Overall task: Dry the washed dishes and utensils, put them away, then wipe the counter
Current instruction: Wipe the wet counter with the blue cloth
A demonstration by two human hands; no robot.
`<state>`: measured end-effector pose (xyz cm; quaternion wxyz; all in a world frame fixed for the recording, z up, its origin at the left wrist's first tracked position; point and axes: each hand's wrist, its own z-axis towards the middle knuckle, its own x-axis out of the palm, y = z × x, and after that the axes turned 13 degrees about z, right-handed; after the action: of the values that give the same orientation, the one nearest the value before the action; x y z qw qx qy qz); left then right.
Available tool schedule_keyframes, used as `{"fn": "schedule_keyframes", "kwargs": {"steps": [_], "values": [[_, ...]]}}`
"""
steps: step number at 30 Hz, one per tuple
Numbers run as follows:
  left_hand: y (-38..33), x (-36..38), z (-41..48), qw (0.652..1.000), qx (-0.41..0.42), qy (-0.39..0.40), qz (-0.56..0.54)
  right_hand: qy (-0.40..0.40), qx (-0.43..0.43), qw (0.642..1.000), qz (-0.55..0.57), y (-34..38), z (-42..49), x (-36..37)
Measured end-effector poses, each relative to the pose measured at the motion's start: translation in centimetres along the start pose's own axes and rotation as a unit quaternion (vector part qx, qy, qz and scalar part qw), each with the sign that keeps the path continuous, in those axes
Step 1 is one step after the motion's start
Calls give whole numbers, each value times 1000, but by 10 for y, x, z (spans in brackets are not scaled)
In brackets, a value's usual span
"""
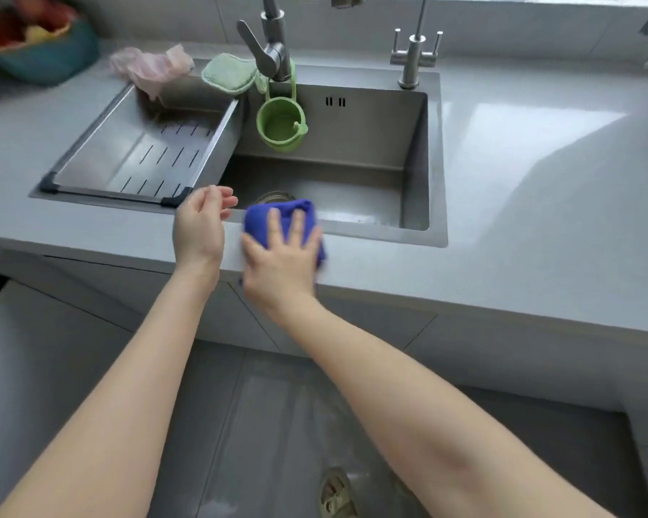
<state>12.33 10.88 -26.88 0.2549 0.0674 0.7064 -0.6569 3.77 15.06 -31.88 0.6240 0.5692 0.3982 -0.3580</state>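
Note:
My right hand point(279, 256) presses flat on a folded blue cloth point(275, 213) at the front rim of the steel sink point(412, 158), on the narrow strip of grey counter point(539, 188) there. The cloth's far edge hangs over the basin. My left hand point(199, 224) hovers just left of the cloth, near the sink's front edge, fingers loosely curled and holding nothing. A steel drain tray point(128, 158) sits across the left part of the sink with nothing in it.
A green hanging cup point(281, 123) dangles from the main faucet point(274, 46). A green sponge pad point(229, 72) and pink gloves point(150, 67) lie behind the tray. A small second tap point(414, 50) stands at the back right. A teal fruit bowl point(34, 43) sits far left.

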Motion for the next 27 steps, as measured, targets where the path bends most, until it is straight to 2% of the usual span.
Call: {"fn": "schedule_keyframes", "kwargs": {"steps": [2,5,8,10,12,14,16,17,19,20,21,22,23,25,27], "values": [[7,-2,1,1000,-12,-25,-9,50,-63,997,-9,18,29,8],[2,2,4,999,-16,-31,8,65,-117,991,1,0,31,0],[-12,15,1,999,2,-17,28,-9,-112,993,23,-50,-3,-18],[-22,28,-5,999,8,-2,41,-78,-81,994,13,-100,-37,-37],[-33,47,-17,998,21,31,59,-105,-34,994,-8,-168,-83,-65],[-43,70,-33,992,49,80,87,-109,49,992,-38,-248,-136,-108],[-52,94,-51,979,83,132,129,-129,197,969,-76,-324,-181,-157],[-57,105,-59,972,102,151,147,-138,296,942,-81,-354,-197,-179],[-69,124,-73,960,138,167,177,-166,490,855,-42,-390,-206,-205],[-75,132,-77,954,155,169,191,-184,548,816,-31,-391,-197,-209],[-82,141,-81,949,171,169,205,-188,574,796,-35,-382,-183,-206],[-87,151,-83,943,185,169,218,-184,562,805,-41,-368,-165,-196],[-92,161,-85,937,199,168,232,-179,512,839,-47,-352,-147,-182],[-101,186,-89,923,229,169,258,-169,318,930,-77,-311,-121,-150],[-108,214,-91,906,266,171,282,-116,111,982,-97,-285,-118,-132]]}}
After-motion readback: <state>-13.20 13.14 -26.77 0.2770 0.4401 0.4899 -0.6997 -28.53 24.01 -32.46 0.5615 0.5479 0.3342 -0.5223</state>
